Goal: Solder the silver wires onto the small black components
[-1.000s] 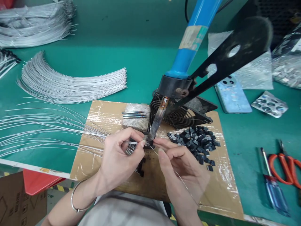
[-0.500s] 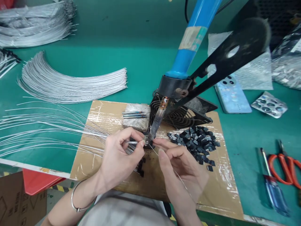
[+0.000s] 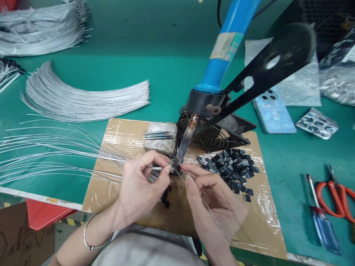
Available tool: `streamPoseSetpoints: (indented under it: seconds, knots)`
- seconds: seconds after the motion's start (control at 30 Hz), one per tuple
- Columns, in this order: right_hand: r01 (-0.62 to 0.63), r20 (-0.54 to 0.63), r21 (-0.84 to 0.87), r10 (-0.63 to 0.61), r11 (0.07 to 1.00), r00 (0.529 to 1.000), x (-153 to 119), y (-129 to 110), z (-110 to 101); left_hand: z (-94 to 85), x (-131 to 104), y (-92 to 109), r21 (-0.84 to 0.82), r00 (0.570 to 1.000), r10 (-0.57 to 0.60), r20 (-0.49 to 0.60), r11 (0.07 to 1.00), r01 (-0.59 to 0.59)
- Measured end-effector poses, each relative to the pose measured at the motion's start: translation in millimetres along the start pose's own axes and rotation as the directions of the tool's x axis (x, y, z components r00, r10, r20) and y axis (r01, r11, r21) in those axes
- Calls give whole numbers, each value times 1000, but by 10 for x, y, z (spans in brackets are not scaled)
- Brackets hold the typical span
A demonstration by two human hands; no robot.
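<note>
My left hand (image 3: 142, 190) pinches a thin grey wire (image 3: 155, 168) between thumb and index finger, its end at the tip of a soldering iron (image 3: 184, 146). The iron has a blue handle and is clamped tip down in a black metal arm (image 3: 266, 70). In my right hand (image 3: 215, 199) is a strand of solder wire (image 3: 213, 214), gripped by thumb and fingers. Its end reaches the iron's tip from the right. The exact joint is small and partly covered by my fingertips. More wires (image 3: 111, 159) fan out left beneath my left hand, with black connectors (image 3: 165, 201) at their near ends.
Small black connectors (image 3: 233, 168) lie heaped on the cardboard (image 3: 266, 221). Behind the iron sits a black fan (image 3: 216, 138), beside a block with metal rods (image 3: 159, 147). A wire bundle (image 3: 83, 101) lies at left. A phone (image 3: 274, 114), screwdriver (image 3: 323, 225) and orange-handled tool (image 3: 330, 201) are at right.
Almost nothing differs. My right fingers and the solder wire have shifted very slightly left, the wire bending a little more; my left hand stays in place.
</note>
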State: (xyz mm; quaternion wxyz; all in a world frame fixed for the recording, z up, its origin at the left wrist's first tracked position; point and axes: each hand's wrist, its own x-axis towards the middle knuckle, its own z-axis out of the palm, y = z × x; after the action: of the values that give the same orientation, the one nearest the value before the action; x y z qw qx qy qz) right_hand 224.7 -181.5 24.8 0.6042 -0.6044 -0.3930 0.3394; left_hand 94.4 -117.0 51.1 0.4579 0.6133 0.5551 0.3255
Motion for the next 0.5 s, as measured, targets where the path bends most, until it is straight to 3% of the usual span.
streamPoseSetpoints:
  seconds: [0.5]
  knots:
    - [12,-8,48,-11,999,1000,-6,68,20,-12,-5,33,29,999,39,-14,999,-38]
